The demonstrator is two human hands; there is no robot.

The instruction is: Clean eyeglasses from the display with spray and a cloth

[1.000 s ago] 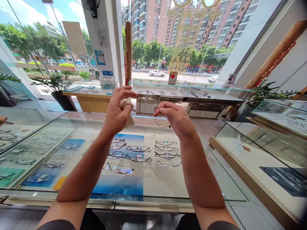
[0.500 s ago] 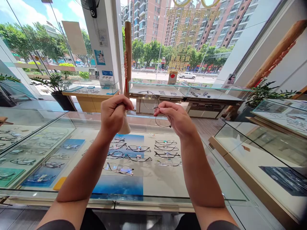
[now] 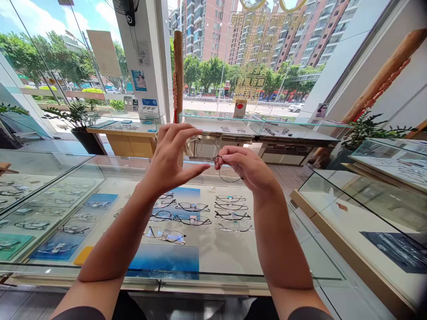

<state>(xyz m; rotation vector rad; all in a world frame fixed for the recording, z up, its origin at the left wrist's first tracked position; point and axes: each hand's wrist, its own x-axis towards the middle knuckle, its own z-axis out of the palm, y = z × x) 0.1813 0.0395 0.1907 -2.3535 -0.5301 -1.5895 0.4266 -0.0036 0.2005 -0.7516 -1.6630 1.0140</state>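
Note:
My right hand [image 3: 250, 164] pinches a pair of thin round-rimmed glasses [image 3: 217, 157] near the bridge, above the glass display case. One rim is up and to the left of the fingertips, the other below them. My left hand [image 3: 171, 155] is just left of the glasses, its thumb and index finger spread apart toward the upper rim. A pale cloth [image 3: 187, 149] shows behind those fingers, still with the left hand; its grip on it is mostly hidden. Below, several glasses [image 3: 192, 206] lie in rows in the case.
The glass display case [image 3: 230, 260] spans the front, with blue sheets and an orange piece [image 3: 83, 255] inside. Another glass case [image 3: 347, 213] stands at the right. Lower cases [image 3: 216, 119] line the window, beside a wooden post [image 3: 178, 75] and a potted plant [image 3: 80, 120].
My left hand has gone from closed fingers to a spread thumb and index finger, moving slightly right toward the glasses. The glasses have tilted and shifted slightly down in my right hand.

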